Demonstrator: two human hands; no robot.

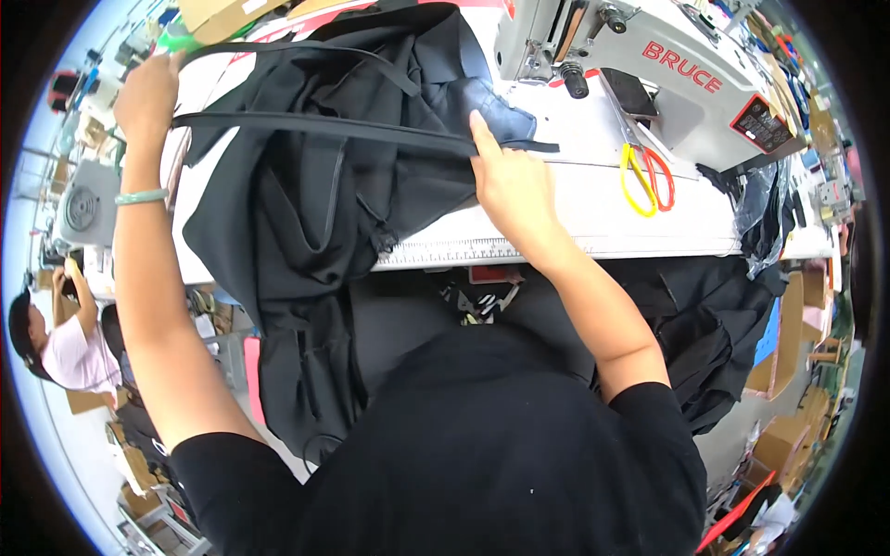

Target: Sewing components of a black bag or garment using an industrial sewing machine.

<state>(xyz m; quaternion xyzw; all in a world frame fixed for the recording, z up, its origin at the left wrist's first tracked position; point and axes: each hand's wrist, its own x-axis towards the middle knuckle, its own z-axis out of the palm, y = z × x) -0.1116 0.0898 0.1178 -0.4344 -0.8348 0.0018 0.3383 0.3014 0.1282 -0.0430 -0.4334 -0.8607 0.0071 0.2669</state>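
Note:
My left hand [148, 97], a bangle on its wrist, is closed on a long black strap [324, 127] at the upper left, held stretched across crumpled black fabric [269, 204] that lies on the white table [630, 241] and hangs over its front edge. My right hand [514, 190] pinches the strap near its right end, index finger extended toward a shinier dark piece [491, 107] in the fabric. A second loop of strap [315, 46] runs from my left hand over the top of the fabric.
A sewing machine [677, 83] stands at the upper right, scissors with yellow and red handles [640, 185] beside it. A ruler strip [445, 250] runs along the front edge. More black fabric [705, 334] hangs at the right. A co-worker [69, 343] is at the far left.

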